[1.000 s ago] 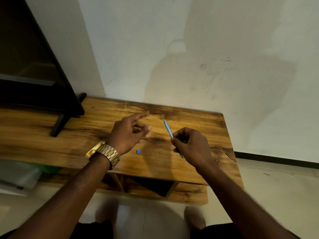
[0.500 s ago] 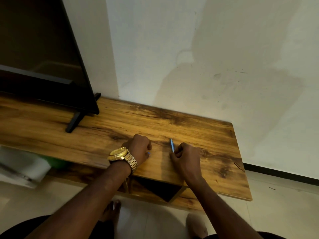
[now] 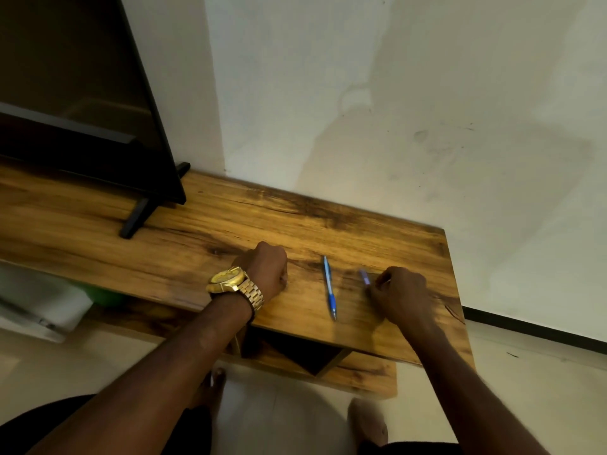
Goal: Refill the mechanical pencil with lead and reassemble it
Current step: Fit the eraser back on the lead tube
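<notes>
The blue mechanical pencil [image 3: 329, 287] lies free on the wooden table [image 3: 203, 231], its tip pointing toward me, and neither hand touches it. To the left of the pencil, my left hand [image 3: 267, 270] rests on the table as a closed fist; nothing shows inside it. The small blue piece seen earlier is out of sight. My right hand [image 3: 402, 297] sits to the right of the pencil. Its fingers pinch a small, blurred blue-violet tube [image 3: 364, 277] just above the tabletop.
A black television [image 3: 82, 103] stands at the back left on a dark foot [image 3: 134, 218]. The table's right edge is close to my right hand. Below the top is an open shelf [image 3: 302, 353]. My feet are on the pale floor.
My right hand has let go of the pencil, which now lies on the table, and has moved right onto the small tube. My left hand stays down as a fist.
</notes>
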